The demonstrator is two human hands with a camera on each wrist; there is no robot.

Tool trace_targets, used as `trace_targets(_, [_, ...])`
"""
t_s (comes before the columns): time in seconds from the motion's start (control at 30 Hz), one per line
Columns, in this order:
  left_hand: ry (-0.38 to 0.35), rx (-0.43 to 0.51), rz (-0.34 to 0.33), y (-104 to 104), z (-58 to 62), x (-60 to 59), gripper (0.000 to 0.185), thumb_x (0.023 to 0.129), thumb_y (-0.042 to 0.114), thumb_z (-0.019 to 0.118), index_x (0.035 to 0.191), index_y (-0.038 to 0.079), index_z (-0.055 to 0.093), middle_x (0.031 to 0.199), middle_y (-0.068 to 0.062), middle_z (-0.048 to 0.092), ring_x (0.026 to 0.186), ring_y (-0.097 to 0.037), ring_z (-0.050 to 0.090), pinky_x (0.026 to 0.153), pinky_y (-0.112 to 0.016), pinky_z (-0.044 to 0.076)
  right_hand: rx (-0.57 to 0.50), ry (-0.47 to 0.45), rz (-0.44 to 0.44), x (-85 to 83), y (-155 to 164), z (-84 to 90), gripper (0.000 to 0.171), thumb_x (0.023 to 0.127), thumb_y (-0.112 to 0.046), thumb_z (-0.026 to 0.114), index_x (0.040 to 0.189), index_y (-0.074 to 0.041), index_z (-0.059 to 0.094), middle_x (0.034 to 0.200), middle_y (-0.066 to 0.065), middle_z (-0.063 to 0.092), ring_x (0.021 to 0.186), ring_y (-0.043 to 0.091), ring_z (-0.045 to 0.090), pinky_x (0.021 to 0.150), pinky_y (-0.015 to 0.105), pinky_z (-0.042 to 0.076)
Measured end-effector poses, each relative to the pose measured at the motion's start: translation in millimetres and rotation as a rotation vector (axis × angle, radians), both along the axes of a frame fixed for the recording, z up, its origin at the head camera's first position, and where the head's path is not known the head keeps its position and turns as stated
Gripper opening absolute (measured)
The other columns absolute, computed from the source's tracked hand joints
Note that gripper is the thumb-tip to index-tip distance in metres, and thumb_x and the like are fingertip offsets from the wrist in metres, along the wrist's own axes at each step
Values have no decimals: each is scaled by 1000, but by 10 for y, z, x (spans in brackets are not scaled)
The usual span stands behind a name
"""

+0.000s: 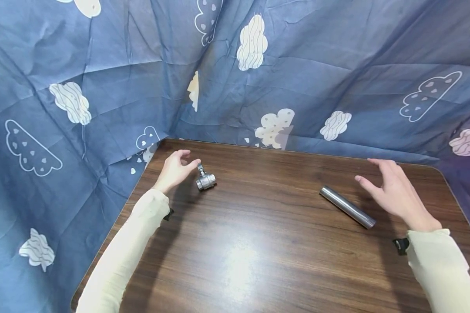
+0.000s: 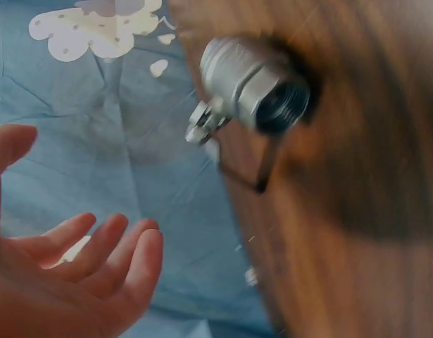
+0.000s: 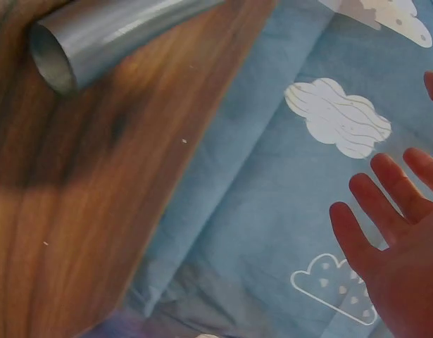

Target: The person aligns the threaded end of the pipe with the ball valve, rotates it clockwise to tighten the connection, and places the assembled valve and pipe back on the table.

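A steel ball valve (image 1: 206,181) with a small lever handle lies on the table toward the left. My left hand (image 1: 177,169) hovers just left of it, fingers loosely bent and holding nothing. In the left wrist view the valve (image 2: 251,84) shows its threaded opening, apart from the fingers (image 2: 142,264). On the right side a grey metal pipe (image 1: 347,207) lies at a slant. Above and to the right of it is my right hand (image 1: 395,191), thumb spread from the fingers, with nothing held. The right wrist view shows the hollow end of the pipe (image 3: 124,35), away from the hand (image 3: 406,239).
The brown wood-grain table (image 1: 258,226) has rounded corners and reflects a bright light near its front. A blue curtain (image 1: 219,87) with cloud prints hangs along its back and left sides. Dark wrist straps show at both sleeves.
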State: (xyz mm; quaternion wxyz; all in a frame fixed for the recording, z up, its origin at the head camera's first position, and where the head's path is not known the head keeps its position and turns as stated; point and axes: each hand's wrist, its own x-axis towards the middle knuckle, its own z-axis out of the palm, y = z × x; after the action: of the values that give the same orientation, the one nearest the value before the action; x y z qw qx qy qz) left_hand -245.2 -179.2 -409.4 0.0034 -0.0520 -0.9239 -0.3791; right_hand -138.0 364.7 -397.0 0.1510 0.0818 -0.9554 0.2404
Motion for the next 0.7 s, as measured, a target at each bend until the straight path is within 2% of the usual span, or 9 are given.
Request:
trace_targets(0.17, [-96,13,31,39,-163,-2,63,88,40,65,134,0,50,131,-19,59,116,-33,60,101,-45,52,-12,-43,2,33,-10,-159,56,93,-27,62,131,10,45,126,35,45,117,53,37,91,63,33])
trace_targets(0.4, [-198,-22,62,56,-329,23,66,86,41,66,135,0,49,137,-23,53,129,-37,48,110,-48,44,-31,-118,-29,80,-6,-414,58,94,-31,60,133,8,44,128,35,44,118,54,34,90,63,33])
trace_targets(0.6, [-283,64,84,82,-499,57,68,86,39,67,136,-2,46,136,-23,55,127,-36,51,109,-46,47,-9,-241,-33,155,46,-584,66,95,-38,58,137,9,38,133,37,37,121,56,28,90,66,33])
trace_targets(0.7, [-300,110,90,86,-597,66,68,86,38,68,136,-2,46,136,-22,55,127,-36,51,110,-44,46,-1,-277,-30,178,62,-653,68,95,-40,57,138,10,37,134,37,37,122,56,27,89,65,34])
